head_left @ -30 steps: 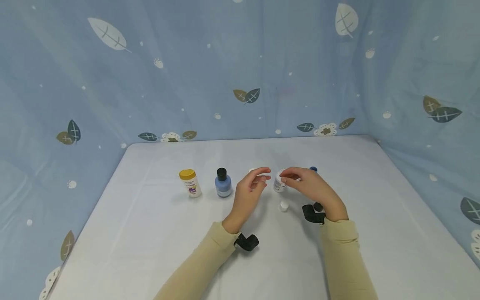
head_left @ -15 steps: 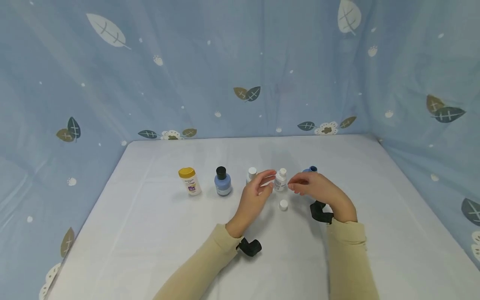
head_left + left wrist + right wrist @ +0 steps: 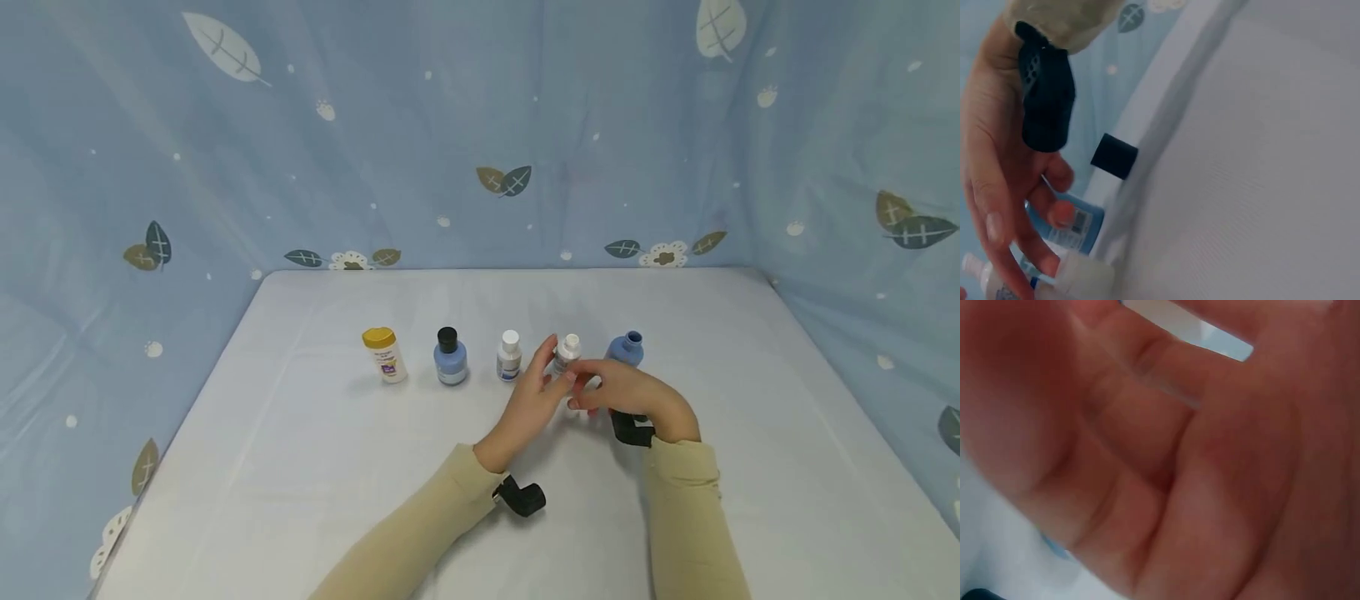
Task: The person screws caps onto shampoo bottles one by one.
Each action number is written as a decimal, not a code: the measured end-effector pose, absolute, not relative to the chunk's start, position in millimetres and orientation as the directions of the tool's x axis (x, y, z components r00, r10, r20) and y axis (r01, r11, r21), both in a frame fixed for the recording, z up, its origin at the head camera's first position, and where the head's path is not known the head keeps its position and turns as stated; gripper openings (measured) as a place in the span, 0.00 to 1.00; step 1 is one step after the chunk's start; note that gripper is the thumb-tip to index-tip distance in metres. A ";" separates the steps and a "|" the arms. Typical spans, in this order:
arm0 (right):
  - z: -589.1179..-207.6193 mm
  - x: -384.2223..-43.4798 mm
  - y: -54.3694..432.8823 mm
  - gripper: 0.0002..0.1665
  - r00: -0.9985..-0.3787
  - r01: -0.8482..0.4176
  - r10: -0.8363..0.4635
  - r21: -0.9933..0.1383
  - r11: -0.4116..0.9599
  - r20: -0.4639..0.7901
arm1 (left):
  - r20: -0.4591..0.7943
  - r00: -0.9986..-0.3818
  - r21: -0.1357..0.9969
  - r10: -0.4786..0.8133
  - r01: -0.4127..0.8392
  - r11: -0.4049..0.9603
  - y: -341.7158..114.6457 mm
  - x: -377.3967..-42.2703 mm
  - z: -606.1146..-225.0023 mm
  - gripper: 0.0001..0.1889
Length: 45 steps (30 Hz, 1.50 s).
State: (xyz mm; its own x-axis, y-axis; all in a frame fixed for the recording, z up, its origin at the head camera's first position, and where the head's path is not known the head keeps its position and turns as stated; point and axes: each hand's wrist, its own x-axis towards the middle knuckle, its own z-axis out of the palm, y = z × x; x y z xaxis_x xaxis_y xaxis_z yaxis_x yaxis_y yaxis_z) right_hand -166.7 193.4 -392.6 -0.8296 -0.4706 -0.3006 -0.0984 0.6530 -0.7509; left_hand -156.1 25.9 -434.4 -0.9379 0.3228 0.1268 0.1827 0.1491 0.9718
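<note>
White bottle (image 3: 571,345) stands beside left hand (image 3: 528,410), inside table edge (image 3: 427,270).

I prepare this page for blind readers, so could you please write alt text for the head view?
A person's left hand and right hand are close together over a white table, near a small white bottle. To its left stand a white-capped bottle, a black-capped blue bottle and a yellow-capped bottle; to its right, an uncapped blue bottle.
</note>
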 end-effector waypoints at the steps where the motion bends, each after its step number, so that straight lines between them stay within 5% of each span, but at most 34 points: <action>1: -393.8 -167.0 193.0 0.16 -0.825 -0.097 -0.476 -0.753 0.651 -0.305 | 0.110 -0.944 0.974 0.311 0.164 0.154 28.8 -158.3 -435.1 0.32; 16: -409.0 -167.4 186.0 0.12 -0.815 -0.114 -0.474 -0.710 0.695 -0.333 | 0.012 -0.976 0.974 0.215 0.060 0.218 55.8 -182.4 -445.2 0.27; 34: -406.3 -172.1 183.7 0.08 -0.868 -0.200 -0.430 -0.618 0.760 -0.248 | 0.071 -0.945 0.989 0.321 0.109 0.101 42.0 -186.7 -450.2 0.19; 45: -403.3 -172.0 185.2 0.09 -0.868 -0.136 -0.404 -0.644 0.752 -0.288 | 0.105 -0.925 0.982 0.365 0.154 0.108 34.3 -187.6 -448.9 0.20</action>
State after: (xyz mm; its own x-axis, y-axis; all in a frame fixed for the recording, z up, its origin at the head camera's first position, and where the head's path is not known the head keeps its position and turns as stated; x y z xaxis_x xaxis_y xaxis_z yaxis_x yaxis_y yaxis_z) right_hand -172.0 185.2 -403.3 -0.8685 -0.4037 -0.2878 -0.1363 0.7525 -0.6443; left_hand -187.6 34.3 -448.9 -0.9251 0.3649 0.1052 0.1542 0.1077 0.9822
